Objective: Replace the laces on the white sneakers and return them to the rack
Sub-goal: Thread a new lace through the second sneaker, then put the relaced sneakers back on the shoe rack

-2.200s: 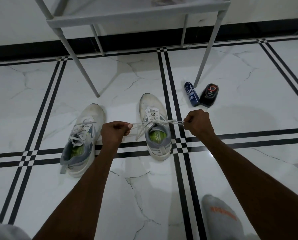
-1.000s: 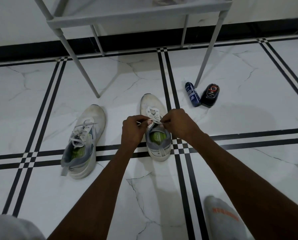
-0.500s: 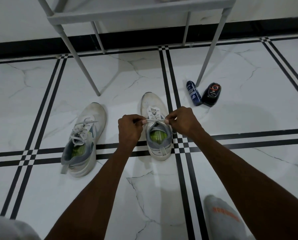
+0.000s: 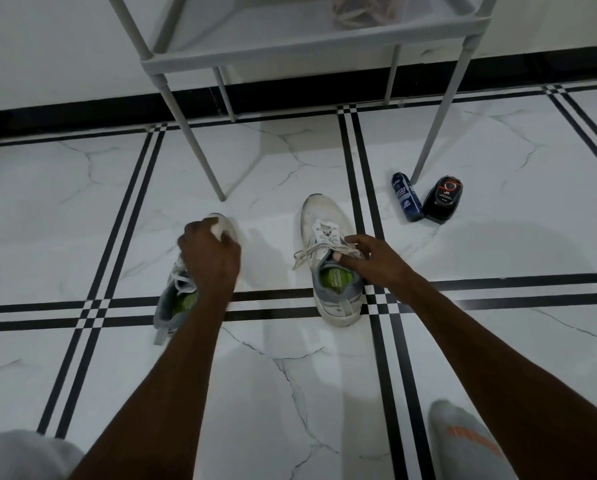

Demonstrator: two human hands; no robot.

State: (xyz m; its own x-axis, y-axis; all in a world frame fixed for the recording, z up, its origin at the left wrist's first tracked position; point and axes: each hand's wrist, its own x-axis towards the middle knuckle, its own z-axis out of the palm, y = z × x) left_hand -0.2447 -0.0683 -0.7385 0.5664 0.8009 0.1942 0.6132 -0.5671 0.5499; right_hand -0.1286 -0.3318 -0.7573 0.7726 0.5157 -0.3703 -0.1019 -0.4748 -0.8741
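Two white sneakers with grey collars and green insoles stand on the tiled floor. My left hand (image 4: 208,258) is clamped over the forefoot of the left sneaker (image 4: 177,304), hiding most of its laces. My right hand (image 4: 373,261) holds the right sneaker (image 4: 319,216) at its tongue and collar, thumb at the opening. That shoe is laced, and its loose white lace ends (image 4: 302,254) trail to the left of it. The grey rack (image 4: 290,51) stands just beyond the shoes, its lowest shelf above the floor.
A rack leg (image 4: 200,147) lands close behind the left sneaker. A blue bottle (image 4: 407,196) and a black bottle (image 4: 442,199) lie by the right rack leg. A bundle of pale cord (image 4: 359,10) sits on the shelf. My socked foot (image 4: 463,441) is at bottom right.
Both hands let go of the lace ends they were pulling over the right sneaker. The left hand moved left onto the left sneaker; the right hand dropped to the right sneaker's collar.
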